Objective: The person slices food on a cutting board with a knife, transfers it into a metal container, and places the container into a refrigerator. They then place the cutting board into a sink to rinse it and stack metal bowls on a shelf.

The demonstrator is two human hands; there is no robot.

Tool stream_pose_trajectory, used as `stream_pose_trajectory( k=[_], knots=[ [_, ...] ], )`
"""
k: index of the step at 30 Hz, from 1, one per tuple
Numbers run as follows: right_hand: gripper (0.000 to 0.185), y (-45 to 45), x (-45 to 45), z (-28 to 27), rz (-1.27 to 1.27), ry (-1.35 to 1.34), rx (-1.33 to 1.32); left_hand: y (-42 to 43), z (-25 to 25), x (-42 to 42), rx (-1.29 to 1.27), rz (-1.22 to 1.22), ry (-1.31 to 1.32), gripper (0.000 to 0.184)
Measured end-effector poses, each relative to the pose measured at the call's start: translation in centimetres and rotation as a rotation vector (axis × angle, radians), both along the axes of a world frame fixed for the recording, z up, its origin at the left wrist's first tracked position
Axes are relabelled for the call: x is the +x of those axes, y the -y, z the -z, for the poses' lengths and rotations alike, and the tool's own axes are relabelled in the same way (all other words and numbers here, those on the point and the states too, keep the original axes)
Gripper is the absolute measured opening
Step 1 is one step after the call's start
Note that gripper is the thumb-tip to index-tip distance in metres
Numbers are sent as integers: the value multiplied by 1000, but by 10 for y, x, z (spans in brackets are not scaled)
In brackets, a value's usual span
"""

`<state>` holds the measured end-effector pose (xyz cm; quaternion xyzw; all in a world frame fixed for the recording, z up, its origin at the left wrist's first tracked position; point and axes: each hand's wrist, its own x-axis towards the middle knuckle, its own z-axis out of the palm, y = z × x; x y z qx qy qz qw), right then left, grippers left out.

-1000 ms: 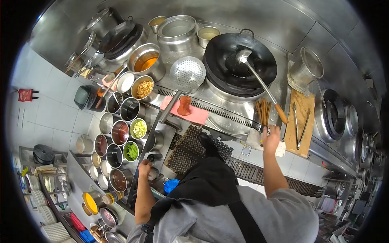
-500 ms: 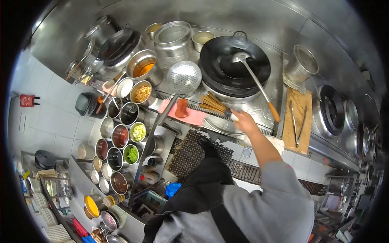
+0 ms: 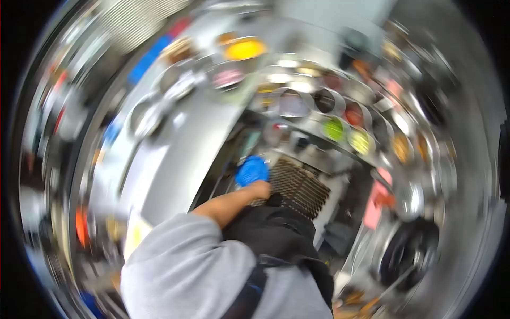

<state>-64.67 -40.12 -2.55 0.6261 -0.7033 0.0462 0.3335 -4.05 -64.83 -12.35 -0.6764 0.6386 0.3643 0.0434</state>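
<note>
My left hand [image 3: 260, 190] hangs low in front of my dark apron [image 3: 271, 228], with the forearm coming in from the left. In the picture it lies at the lower edge of a round blue object [image 3: 252, 171]; I cannot tell whether they touch. Motion blur smears the fingers, and nothing recognisable shows in them. Beside the hand is a dark perforated floor mat [image 3: 300, 186]. My right hand is out of view.
A steel counter [image 3: 186, 154] runs along the left. Several pots of ingredients stand beyond the mat, including one with green pieces [image 3: 334, 128]. A pink cloth [image 3: 373, 204] and a black wok [image 3: 406, 255] are on the right. Much is blurred.
The view has swung left, away from the wok and toward the counter. My right hand, earlier holding a bamboo wok brush near the wok, has left view. My left hand has come into view.
</note>
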Motion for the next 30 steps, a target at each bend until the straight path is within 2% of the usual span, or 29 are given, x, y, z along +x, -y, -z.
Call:
stream_pose_trajectory(
  k=[1, 2, 4, 5, 7, 9, 10, 11, 12, 13, 14, 15, 16, 17, 19, 21, 22, 23, 24, 25, 27, 28, 30],
  knots=[
    [57, 21, 6, 6, -41, 243, 190, -16, -71, -16, 193, -4, -34, 32],
    [55, 44, 12, 14, -19, 473, 377, -47, -29, -26, 105, -38, -76, 36],
    [50, 98, 23, 30, -24, 718, 661, -97, -50, -34, 163, -119, -193, 41],
    [48, 122, 27, 36, -71, 766, 763, -132, -43, -31, 160, -215, -204, 41],
    [44, 168, 40, 49, -175, 836, 900, -197, -16, -41, 125, -312, -362, 41],
    [40, 219, 64, 59, -372, 868, 992, -278, -8, -60, 146, -431, -329, 41],
    [38, 241, 84, 59, -565, 860, 1025, -326, -7, -64, 187, -480, -276, 41],
    [24, 234, 141, 23, -875, 830, 985, -372, 1, -73, 254, -529, -263, 41],
    [23, 239, 175, 15, -1118, 496, 937, -414, 11, -85, 321, -556, -263, 41],
    [22, 234, 200, 16, -1094, 648, 959, -461, 12, -97, 280, -672, -238, 41],
    [24, 229, 214, 32, -970, 703, 984, -505, -9, -101, 234, -758, -236, 43],
    [24, 209, 230, 23, -979, 702, 992, -537, -56, -97, 180, -860, -288, 45],
    [25, 186, 260, 7, -811, 879, 1118, -568, -80, -91, 175, -1278, -452, 39],
    [26, 168, 285, -4, -640, 1052, 1229, -593, -106, -80, -3, -1631, -640, 31],
    [26, 124, 316, 19, -853, 1073, 1280, -642, -136, -42, -418, -1887, -594, 21],
    [27, 63, 355, -3, -1160, 832, 1399, -677, -179, -8, -617, -2073, -269, 20],
    [27, 40, 371, -9, -1267, 767, 1406, -699, -176, 10, -553, -2111, 2, 28],
    [27, 19, 388, -16, -1370, 695, 1410, -722, -158, 31, -565, -2130, -6, 28],
    [25, -5, 409, -42, -1284, 738, 1534, -746, -129, 52, -287, -2057, 237, 32],
    [25, -18, 427, -45, -1298, 716, 1537, -767, -109, 64, -8, -1945, 465, 36],
    [24, -45, 468, -47, -1406, 751, 1519, -777, -92, 75, -68, -2016, 410, 37],
    [26, -63, 494, -64, -1401, 709, 1548, -775, -85, 77, -124, -2065, 350, 37],
    [26, -82, 551, -50, -1463, 675, 1473, -775, -78, 80, -212, -2197, 222, 40]
  ],
)
